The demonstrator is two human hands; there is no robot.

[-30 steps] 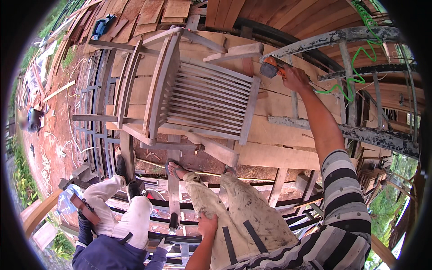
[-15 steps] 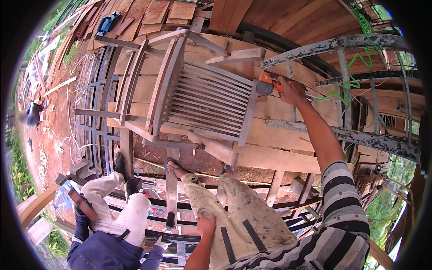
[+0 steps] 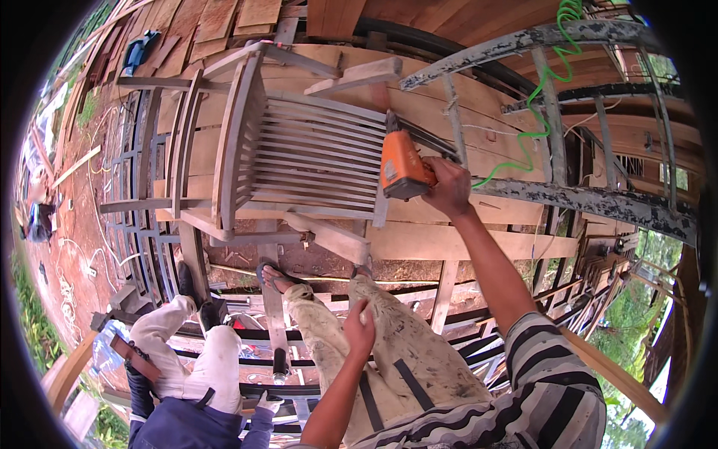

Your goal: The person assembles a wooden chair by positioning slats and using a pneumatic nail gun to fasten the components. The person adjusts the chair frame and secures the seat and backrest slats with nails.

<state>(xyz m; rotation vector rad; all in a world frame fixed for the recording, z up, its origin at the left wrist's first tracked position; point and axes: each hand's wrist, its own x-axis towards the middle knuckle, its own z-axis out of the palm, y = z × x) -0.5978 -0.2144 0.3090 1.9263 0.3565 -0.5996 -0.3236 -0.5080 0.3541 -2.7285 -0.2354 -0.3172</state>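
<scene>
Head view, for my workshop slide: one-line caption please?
Right hand presses an orange nail gun against a slatted wooden chair on planks; left hand rests on the thigh.

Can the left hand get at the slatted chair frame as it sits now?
Probably not without leaning in: the left hand rests on the person's own knee, well short of the chair frame. Nothing blocks the way; the right hand holds the orange power tool against it.

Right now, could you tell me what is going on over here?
A person's right hand holds an orange power tool against the side of a slatted wooden chair lying on a plank bench. Their left hand rests on their own knee. A green coiled hose runs off from the tool. Another person crouches at lower left.
</scene>
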